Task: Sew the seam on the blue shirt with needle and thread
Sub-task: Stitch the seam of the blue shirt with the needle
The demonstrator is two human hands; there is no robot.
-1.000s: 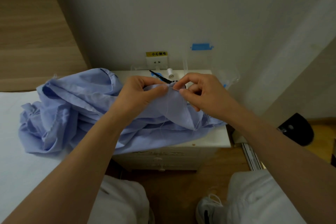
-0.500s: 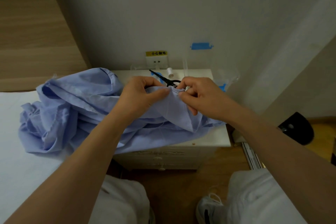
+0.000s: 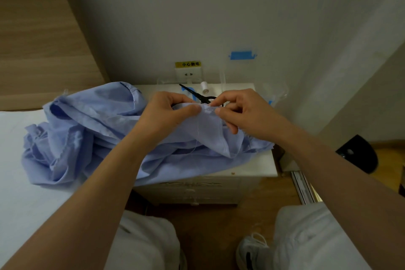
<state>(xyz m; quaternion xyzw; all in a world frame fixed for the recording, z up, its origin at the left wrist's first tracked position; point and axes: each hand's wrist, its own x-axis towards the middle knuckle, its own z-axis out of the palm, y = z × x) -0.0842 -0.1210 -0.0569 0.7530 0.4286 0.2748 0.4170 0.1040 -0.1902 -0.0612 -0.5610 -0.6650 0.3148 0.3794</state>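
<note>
Across the white bed [image 3: 22, 204] and white cabinet [image 3: 252, 169] lay the blue shirt [image 3: 87, 133], its seam fold lifted at far centre. The left hand [image 3: 166, 114] pinched the fold. The right hand [image 3: 243, 114] pinched the seam just right of it, any needle too small to see. Slack thread [image 3: 198, 136] hanging below might knot if pulled fast.

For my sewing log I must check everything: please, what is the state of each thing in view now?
blue shirt: crumpled, seam edge lifted by both hands.
left hand: pinches the shirt edge.
right hand: pinches the seam close beside it.
thread: hangs loose from the seam.
scissors: lying flat, blades shut.
spool: upright on the nightstand.
</note>
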